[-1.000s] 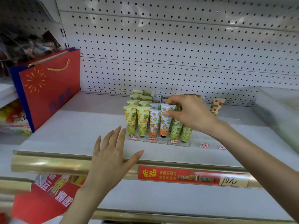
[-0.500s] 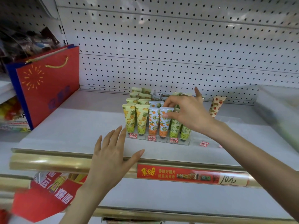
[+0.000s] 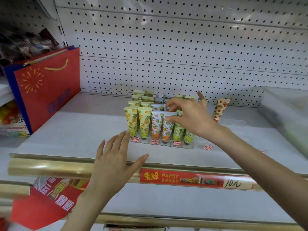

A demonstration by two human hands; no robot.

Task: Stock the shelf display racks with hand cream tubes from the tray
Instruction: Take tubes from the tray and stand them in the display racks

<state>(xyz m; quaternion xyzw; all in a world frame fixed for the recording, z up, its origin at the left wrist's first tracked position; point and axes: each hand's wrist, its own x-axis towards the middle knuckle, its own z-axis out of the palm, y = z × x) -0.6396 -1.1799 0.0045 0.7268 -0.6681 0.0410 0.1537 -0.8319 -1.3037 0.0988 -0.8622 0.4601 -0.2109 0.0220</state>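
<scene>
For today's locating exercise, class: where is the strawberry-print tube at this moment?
In the head view the strawberry-print tube stands alone on the shelf, right of the filled rack and the right hand, before the pegboard.

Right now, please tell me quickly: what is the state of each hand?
Left hand: open, holds nothing.
Right hand: pinches the top of an orange-print tube.

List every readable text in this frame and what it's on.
"米多奇": red shelf-edge strip.
"香酥好馍片": same strip.
"就是米多奇": same strip.
"10" plus a scrawled mark: white price tag at the strip's right end.
Too small or blurred: stickers on the rack front, print on the tubes, blue characters on the red gift bag, red pack at lower left.
</scene>
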